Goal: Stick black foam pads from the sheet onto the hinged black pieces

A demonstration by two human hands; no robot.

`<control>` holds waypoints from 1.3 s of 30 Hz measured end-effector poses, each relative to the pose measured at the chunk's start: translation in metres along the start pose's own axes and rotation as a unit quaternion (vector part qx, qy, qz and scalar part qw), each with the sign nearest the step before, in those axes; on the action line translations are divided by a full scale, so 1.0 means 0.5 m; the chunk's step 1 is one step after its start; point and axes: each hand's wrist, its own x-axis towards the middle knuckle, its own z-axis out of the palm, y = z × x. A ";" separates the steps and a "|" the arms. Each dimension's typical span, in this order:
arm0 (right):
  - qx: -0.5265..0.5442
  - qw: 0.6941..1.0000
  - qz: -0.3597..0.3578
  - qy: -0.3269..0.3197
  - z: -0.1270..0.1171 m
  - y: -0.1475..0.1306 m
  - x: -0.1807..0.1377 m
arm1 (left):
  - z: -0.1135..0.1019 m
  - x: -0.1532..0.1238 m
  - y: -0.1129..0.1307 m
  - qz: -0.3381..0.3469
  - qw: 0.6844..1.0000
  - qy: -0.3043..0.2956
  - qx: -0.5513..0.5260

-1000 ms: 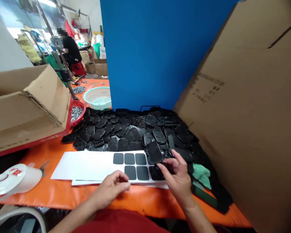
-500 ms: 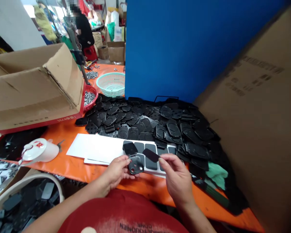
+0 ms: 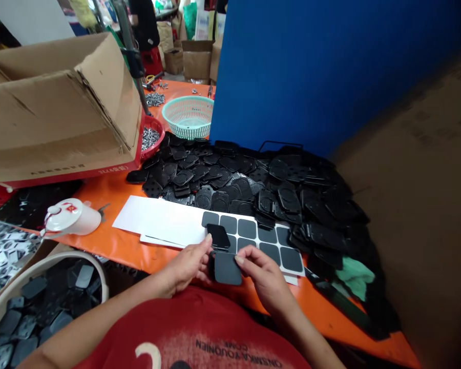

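Observation:
My left hand [image 3: 190, 264] grips a black hinged plastic part [image 3: 218, 236] by its left side, with one flap tilted up and away from me. Over the lower half of that part lies a dark grey rounded-square pad [image 3: 228, 269]. My right hand [image 3: 263, 274] pinches the pad's upper right corner between thumb and forefinger. The pad covers most of the lower half, so I cannot tell whether it is stuck down. Just behind my hands, a white sheet [image 3: 257, 239] carries rows of similar grey pads.
Blank white paper [image 3: 157, 218] extends left of the pads. Black plastic parts [image 3: 215, 171] are heaped behind. A white lidded cup [image 3: 75, 218], a cardboard box [image 3: 61, 113] and a bucket of black parts [image 3: 103, 279] stand left. A green cloth [image 3: 355, 277] lies right.
My right hand has brought the pad left and down over the lower half of the hinged part, hiding its holes. The camera's view has tilted down.

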 end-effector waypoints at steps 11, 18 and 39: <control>0.001 1.000 0.009 0.005 0.011 0.004 0.003 | 0.001 -0.004 0.002 0.004 1.000 -0.008 -0.025; -0.002 1.000 0.004 0.015 0.010 0.006 0.006 | 0.002 -0.005 0.004 -0.004 0.999 -0.020 -0.025; -0.006 1.000 0.011 0.017 0.007 0.010 0.006 | 0.004 -0.007 0.003 -0.003 1.000 -0.024 -0.008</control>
